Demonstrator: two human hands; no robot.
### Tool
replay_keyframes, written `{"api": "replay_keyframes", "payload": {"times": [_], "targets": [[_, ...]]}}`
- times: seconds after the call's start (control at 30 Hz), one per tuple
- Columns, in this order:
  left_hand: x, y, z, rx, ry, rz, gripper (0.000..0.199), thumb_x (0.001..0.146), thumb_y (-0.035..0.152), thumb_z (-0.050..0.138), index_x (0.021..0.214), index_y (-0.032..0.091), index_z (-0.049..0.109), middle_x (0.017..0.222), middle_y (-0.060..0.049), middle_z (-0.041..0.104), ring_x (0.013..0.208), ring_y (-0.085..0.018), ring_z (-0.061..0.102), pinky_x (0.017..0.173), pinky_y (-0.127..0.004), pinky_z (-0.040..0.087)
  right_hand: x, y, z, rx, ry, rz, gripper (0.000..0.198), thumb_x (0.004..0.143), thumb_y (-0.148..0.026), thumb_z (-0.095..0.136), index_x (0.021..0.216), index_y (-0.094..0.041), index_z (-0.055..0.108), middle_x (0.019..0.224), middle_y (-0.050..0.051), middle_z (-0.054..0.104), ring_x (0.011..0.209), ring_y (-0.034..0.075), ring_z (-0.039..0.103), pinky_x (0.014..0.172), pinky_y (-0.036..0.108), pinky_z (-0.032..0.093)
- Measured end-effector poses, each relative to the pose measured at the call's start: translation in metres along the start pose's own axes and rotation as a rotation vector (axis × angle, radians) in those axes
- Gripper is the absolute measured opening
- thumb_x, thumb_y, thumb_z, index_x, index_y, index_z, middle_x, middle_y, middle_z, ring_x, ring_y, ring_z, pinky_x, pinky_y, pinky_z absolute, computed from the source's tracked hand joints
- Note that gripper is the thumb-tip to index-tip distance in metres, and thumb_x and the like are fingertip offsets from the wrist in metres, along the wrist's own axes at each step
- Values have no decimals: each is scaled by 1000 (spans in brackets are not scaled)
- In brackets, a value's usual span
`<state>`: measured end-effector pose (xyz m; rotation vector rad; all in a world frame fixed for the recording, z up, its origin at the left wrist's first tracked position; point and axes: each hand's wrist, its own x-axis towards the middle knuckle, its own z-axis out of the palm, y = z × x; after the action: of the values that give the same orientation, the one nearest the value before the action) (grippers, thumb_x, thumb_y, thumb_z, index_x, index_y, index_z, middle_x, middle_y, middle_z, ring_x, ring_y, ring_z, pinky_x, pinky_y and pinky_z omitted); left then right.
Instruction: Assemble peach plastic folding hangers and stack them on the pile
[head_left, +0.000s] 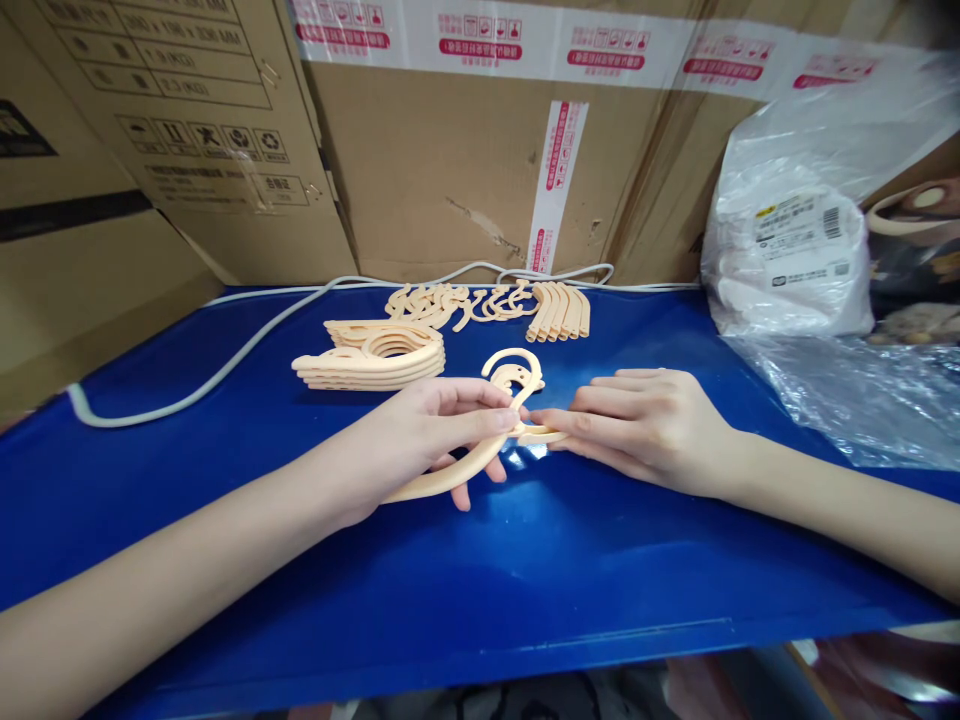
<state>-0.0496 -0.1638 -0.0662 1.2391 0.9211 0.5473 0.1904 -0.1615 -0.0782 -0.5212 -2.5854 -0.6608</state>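
A cream plastic hanger [450, 478] with a curved hook is held just above the blue table. My left hand [450, 420] is closed on it, thumb and fingers pinching it just below the hook. One curved arm of the hanger runs down and left under that hand. At its other side my right hand [637, 425] is closed round a short cream piece that meets the hanger below the hook; much of that piece is hidden by the fingers. Partly covered by the hook, a small cream part [511, 376] lies on the table behind.
Stacked cream hanger pieces [375, 372] lie left of centre. Behind are loose cream hooks [427, 302] and a row of curved arms [559, 312]. A white cable [255, 345] crosses the blue table [480, 600]. Cardboard boxes [450, 160] and a plastic-wrapped bundle [795, 250] stand behind.
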Motion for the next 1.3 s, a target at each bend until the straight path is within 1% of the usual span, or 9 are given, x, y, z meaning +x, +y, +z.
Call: {"api": "replay_keyframes", "payload": {"times": [0.13, 0.27, 0.4, 0.57, 0.7, 0.8, 0.93, 1.17, 1.3], "targets": [[0, 0, 1, 24, -8, 39, 10, 86, 25, 65, 89, 16, 61, 63, 2, 63, 60, -12, 62, 39, -13, 50, 0, -2, 0, -8, -9, -12, 27, 102, -30, 45, 111, -17, 67, 66, -2, 62, 55, 10, 51, 52, 27, 35], [-1, -1, 3, 73, 11, 84, 11, 87, 26, 62, 88, 16, 58, 60, 2, 61, 56, -11, 59, 38, -13, 49, 0, -4, -1, -19, -14, -7, 28, 102, -31, 45, 112, -17, 68, 65, -3, 61, 53, 9, 52, 52, 26, 37], [0, -1, 5, 95, 36, 139, 12, 84, 25, 62, 87, 16, 55, 64, 3, 58, 58, -12, 61, 37, -14, 48, 0, -6, -2, -9, -12, -6, 27, 101, -30, 47, 110, -15, 68, 66, -2, 62, 52, 10, 53, 52, 26, 39], [0, 0, 5, 140, 36, 191, 12, 83, 24, 61, 84, 17, 53, 69, 4, 55, 59, -12, 61, 38, -15, 47, 1, -8, -2, 22, -55, 7, 32, 103, -30, 41, 113, -15, 67, 68, -1, 64, 55, 9, 57, 54, 25, 42], [0, 0, 5, 173, 47, 215, 12, 83, 25, 61, 84, 17, 53, 74, 3, 55, 59, -11, 61, 38, -15, 46, 2, -9, -3, 46, -72, 17, 32, 102, -30, 41, 113, -14, 67, 68, -1, 64, 55, 10, 57, 54, 25, 41], [0, 0, 6, 189, 64, 220, 12, 84, 26, 61, 84, 17, 53, 76, 3, 56, 59, -11, 60, 39, -15, 46, 3, -9, -4, 81, -120, 49, 33, 103, -31, 40, 114, -15, 67, 69, 0, 65, 54, 10, 57, 54, 25, 40], [2, -2, 6, 201, 82, 221, 12, 86, 28, 59, 84, 17, 52, 72, 3, 58, 55, -9, 57, 40, -15, 45, 2, -10, -5, 128, -195, 95, 35, 103, -32, 38, 117, -17, 66, 71, 0, 66, 54, 10, 58, 53, 25, 37], [4, -6, 6, 248, 108, 209, 13, 87, 29, 56, 85, 18, 49, 63, 4, 60, 51, -9, 58, 41, -14, 43, 3, -11, -6, 190, -216, 144, 32, 103, -32, 39, 115, -19, 66, 76, 0, 68, 57, 10, 60, 53, 26, 35], [3, -7, 4, 278, 99, 195, 14, 89, 31, 54, 89, 18, 50, 76, -2, 70, 48, -8, 57, 40, -14, 39, 4, -12, -6, 226, -243, 154, 33, 103, -33, 38, 114, -19, 66, 78, 1, 70, 59, 10, 62, 53, 25, 36]]}}
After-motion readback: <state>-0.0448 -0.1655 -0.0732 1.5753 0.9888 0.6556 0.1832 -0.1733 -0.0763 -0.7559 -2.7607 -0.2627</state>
